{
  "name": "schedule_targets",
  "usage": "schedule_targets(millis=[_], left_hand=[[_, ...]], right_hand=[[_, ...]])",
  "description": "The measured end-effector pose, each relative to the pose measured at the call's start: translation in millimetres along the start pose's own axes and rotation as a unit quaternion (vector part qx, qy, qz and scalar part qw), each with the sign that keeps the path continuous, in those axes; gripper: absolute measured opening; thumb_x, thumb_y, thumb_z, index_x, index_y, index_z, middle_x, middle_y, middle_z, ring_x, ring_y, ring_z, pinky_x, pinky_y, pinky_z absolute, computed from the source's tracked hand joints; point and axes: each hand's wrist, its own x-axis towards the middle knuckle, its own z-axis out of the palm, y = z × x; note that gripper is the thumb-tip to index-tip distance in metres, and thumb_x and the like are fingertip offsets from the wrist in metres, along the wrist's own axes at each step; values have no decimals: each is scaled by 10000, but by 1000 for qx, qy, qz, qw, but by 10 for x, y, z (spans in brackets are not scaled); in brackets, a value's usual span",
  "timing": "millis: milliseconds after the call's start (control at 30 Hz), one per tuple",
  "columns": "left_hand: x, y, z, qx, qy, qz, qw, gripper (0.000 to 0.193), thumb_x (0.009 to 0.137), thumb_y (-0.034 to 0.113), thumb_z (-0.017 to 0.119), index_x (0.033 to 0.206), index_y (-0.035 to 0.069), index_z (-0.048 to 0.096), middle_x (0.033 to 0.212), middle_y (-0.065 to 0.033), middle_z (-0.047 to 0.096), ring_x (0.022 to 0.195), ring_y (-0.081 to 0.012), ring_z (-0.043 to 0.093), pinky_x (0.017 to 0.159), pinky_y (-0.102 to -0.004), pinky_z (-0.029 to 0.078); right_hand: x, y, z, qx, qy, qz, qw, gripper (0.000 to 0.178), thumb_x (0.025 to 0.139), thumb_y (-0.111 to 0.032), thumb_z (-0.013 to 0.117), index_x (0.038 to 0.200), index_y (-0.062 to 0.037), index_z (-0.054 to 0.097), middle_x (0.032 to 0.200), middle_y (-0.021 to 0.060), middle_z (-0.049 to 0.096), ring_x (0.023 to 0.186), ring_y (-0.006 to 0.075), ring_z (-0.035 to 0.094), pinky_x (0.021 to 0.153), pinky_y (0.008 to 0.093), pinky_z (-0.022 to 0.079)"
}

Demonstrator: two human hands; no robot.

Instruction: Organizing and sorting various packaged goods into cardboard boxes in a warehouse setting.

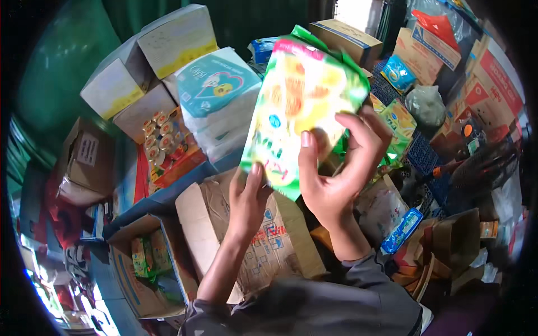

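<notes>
- The right hand [336, 179] was clamped on a green and yellow snack packet [300, 106], thumb pressed flat on its front and the fingers wrapped round its right edge.
- The left hand [246, 204] met the same packet at its lower left corner, fingertips touching the bottom edge; whether it truly gripped or only steadied could not be told.
- The packet was held up in the air, tilted a little to the right, in the middle of the view and above the goods below.
- Directly under both forearms lay a flattened brown cardboard box [269, 235] with blue and red print.
- To the lower left stood an open carton [140, 280] holding smaller green packets [148, 255].
- Left of the raised packet sat a wrapped bundle of white tissue packs [218, 101] with a teal label, and beside it a tray of small cans [165, 137].
- Pale cartons with yellow bands [140, 61] were stacked behind those.
- To the right, a blue packet [402, 229] lay near the wrist, with more bright green packets [398, 126] and red-and-brown cartons [487, 84] farther out.
</notes>
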Motion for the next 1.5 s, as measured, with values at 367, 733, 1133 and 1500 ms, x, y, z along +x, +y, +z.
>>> schedule_targets(millis=[367,733,1133,1500], left_hand=[[1331,-122,762,30,-64,-147,987,391,1062,328,574,1207,-31,630,1041,-106,702,895,-186,701,739,-315,579],[1928,-613,1239,137,-90,-115,980,388,1033,280,611,1067,-105,646,932,-158,717,795,-218,725,697,-343,614],[1893,-686,1400,144,-94,-145,974,419,998,323,680,1022,-92,633,847,-108,670,705,-143,618,578,-306,503],[1663,-594,1092,29,-92,-203,974,360,1041,270,536,1233,-33,569,1175,-202,669,1091,-307,673,957,-407,558]], right_hand=[[36,345,-89,-173,-255,161,938,725,856,-152,775,1487,-58,430,1523,394,304,1302,554,481,1039,525,470],[56,740,-247,-220,-277,221,909,625,880,-288,764,1386,4,544,1392,382,508,1192,487,603,983,492,517],[64,845,-318,-187,-266,218,920,553,904,-270,739,1353,12,582,1352,342,569,1213,490,584,1029,493,480],[144,833,-440,-185,-240,216,928,482,926,-278,717,1298,17,628,1259,257,661,1165,420,635,1002,452,496]])
